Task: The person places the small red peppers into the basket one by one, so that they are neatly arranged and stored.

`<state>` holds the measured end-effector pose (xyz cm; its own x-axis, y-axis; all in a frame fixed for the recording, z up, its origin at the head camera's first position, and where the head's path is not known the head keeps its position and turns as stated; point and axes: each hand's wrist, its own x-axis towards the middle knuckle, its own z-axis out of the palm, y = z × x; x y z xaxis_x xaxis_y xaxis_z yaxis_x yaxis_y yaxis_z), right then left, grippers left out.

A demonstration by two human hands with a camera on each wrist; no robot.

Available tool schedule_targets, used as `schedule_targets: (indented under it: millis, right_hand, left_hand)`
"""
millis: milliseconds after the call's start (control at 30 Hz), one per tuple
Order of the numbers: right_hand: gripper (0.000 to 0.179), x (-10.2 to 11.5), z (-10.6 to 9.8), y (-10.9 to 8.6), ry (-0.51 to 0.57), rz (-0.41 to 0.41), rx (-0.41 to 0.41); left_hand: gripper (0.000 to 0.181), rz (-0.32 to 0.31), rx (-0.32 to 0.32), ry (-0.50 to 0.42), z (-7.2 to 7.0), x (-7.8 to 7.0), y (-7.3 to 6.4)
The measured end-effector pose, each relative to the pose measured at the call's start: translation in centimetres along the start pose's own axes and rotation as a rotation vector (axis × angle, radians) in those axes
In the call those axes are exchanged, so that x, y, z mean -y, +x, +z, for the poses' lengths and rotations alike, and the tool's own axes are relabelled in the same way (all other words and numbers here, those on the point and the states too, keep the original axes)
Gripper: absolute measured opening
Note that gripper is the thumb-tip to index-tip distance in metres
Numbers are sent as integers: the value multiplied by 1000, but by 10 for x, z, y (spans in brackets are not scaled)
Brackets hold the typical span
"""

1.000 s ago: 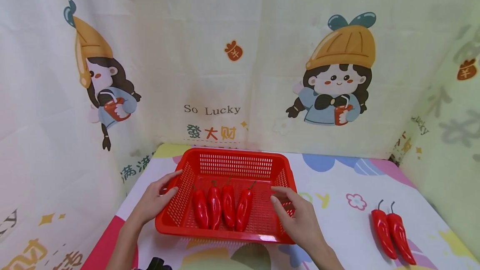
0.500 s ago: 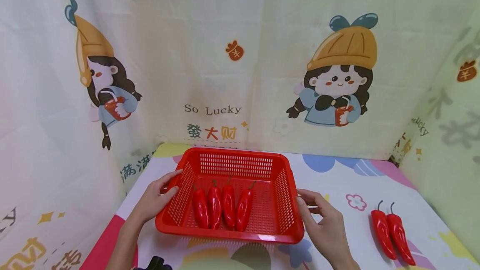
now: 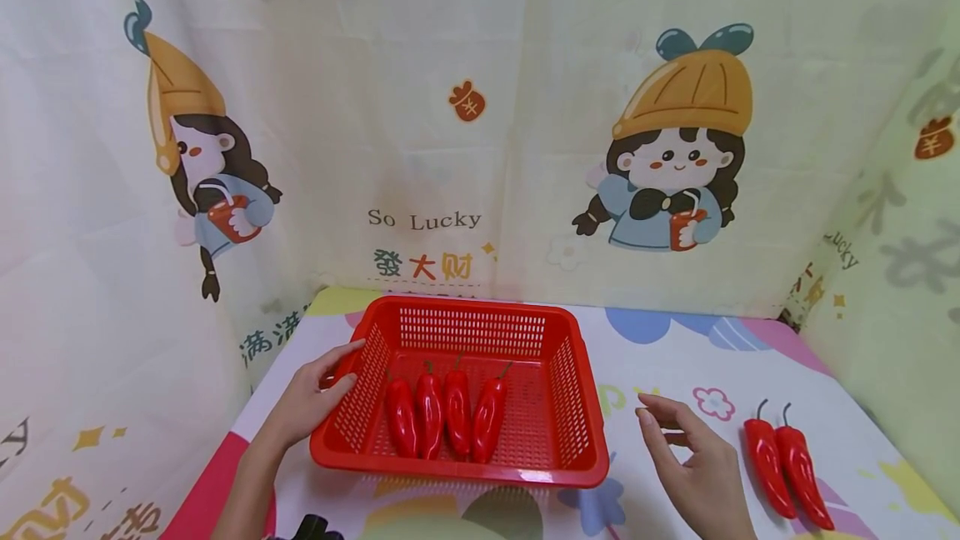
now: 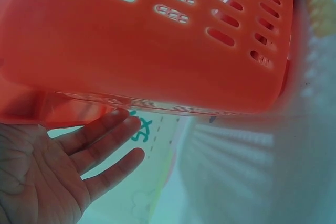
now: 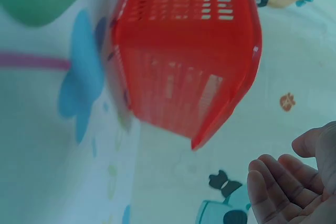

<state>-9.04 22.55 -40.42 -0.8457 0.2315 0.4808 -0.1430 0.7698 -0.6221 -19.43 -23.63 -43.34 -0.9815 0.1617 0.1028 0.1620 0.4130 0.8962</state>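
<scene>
A red plastic basket [image 3: 457,471] with slotted walls stands on the table, with several glossy red chili peppers [image 3: 430,415] lying side by side in it. My left hand [image 3: 306,398] rests at its left rim, thumb and index fingertip right at the edge. In the left wrist view, the fingers [image 4: 113,174] of that hand extend straight beside the basket's wall. My right hand [image 3: 697,457] hovers between the basket and two more red chili peppers [image 3: 783,472] on the right, fingers loosely bent and holding nothing. In the right wrist view, its palm faces up at the lower right.
The patterned tabletop [image 3: 660,357] extends around the basket, and printed curtains [image 3: 525,148] hang behind and on both sides. A small black object [image 3: 313,527] shows at the bottom edge, near the left forearm.
My right hand has moved from over the basket's right side, past its right rim, to the right toward the two loose peppers. My left hand and the basket have stayed put.
</scene>
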Motion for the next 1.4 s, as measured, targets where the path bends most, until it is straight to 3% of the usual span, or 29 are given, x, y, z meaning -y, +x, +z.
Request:
schedule_targets:
  millis: [233, 533, 1167, 1400]
  right_hand:
    - [29, -19, -7, -3, -61, 86, 8]
    - [30, -39, -13, 0, -66, 72, -17]
    - [49, -78, -22, 4, -186, 198, 135]
    - [52, -88, -26, 4, -213, 222, 137]
  left_hand:
    - [57, 1, -2, -5, 1, 1, 0]
    - [57, -1, -12, 1, 2, 1, 0]
    - [57, -6, -2, -22, 1, 1, 0]
    - [58, 1, 3, -16, 1, 1, 0]
